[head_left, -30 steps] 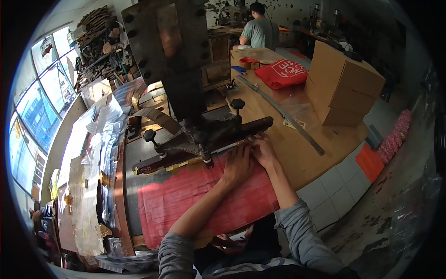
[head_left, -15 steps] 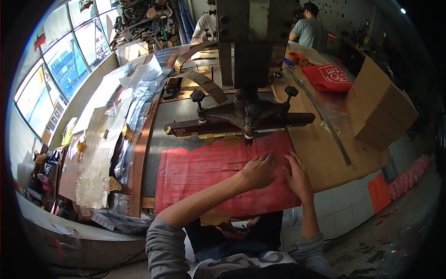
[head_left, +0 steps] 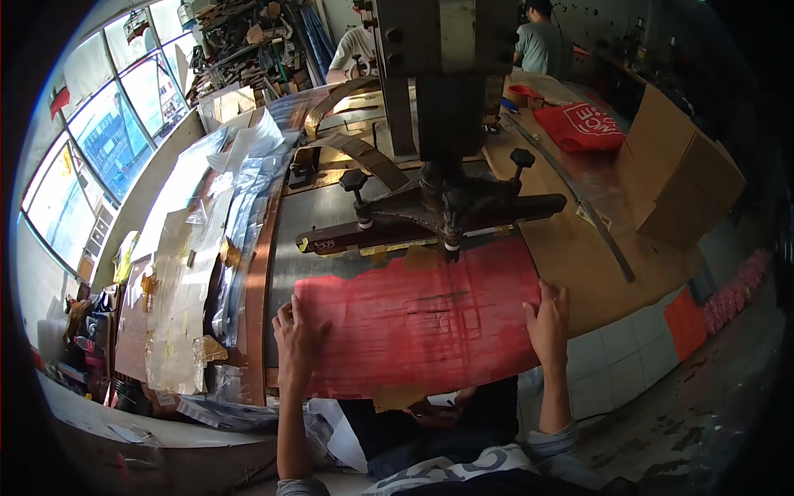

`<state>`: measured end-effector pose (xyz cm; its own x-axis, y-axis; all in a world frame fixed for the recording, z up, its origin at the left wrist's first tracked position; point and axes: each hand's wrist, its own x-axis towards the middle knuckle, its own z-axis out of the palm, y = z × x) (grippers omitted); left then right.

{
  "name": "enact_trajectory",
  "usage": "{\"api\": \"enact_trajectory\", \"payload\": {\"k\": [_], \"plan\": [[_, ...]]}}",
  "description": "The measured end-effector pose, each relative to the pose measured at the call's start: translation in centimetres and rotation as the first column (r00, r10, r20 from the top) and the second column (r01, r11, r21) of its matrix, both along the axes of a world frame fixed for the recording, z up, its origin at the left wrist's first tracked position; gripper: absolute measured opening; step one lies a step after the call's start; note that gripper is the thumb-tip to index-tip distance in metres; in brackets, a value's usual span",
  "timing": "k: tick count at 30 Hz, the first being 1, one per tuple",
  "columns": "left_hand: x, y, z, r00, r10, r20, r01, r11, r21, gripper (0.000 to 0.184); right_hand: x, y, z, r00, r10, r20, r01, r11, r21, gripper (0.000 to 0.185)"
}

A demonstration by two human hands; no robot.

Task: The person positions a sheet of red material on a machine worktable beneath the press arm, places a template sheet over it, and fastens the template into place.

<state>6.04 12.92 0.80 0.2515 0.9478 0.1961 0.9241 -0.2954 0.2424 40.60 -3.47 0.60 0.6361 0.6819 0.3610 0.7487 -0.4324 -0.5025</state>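
Note:
A red sheet (head_left: 413, 331) with dark streaks lies in front of me on the press bed, brown tape patches along its near and far edges. My left hand (head_left: 299, 341) grips its left edge, thumb on top. At the opposite edge, my right hand (head_left: 548, 322) holds the sheet the same way; its fingers are partly hidden. Just beyond the sheet's far edge is the press head (head_left: 438, 198), a dark metal bar with black knobs on either side.
Clear plastic sheets (head_left: 240, 207) and cardboard pieces are piled at the left. To the right are a cardboard box (head_left: 678, 165), a red bag (head_left: 579, 126) and a long thin strip (head_left: 571, 194). Two people (head_left: 542, 41) are at the back.
My left hand has moved from the sheet's right part to its left edge. My right hand has shifted slightly right, onto the right edge.

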Motion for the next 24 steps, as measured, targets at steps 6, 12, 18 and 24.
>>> {"api": "enact_trajectory", "payload": {"k": [6,12,18,24], "plan": [[-2.1,1.6,0.7,0.836,-0.013,0.548,0.172,0.956,-0.24,0.047,2.8,0.9,-1.8,0.957,0.179,-0.229,-0.167,0.983,0.07,0.055],[-4.7,0.0,1.3,0.697,0.061,0.714,0.04,0.992,-0.123,0.057,1.8,4.0,0.2,0.924,0.223,-0.31,-0.217,0.975,0.056,0.05],[-6.7,-0.5,1.9,0.775,0.073,0.628,-0.036,0.997,-0.071,0.057,0.8,6.7,1.0,0.909,0.253,-0.331,-0.272,0.962,-0.013,0.04],[-8.2,-1.1,3.9,0.849,0.08,0.523,-0.083,0.996,-0.017,0.05,-0.4,8.4,-0.5,0.901,0.351,-0.256,-0.337,0.936,0.097,0.04]]}}
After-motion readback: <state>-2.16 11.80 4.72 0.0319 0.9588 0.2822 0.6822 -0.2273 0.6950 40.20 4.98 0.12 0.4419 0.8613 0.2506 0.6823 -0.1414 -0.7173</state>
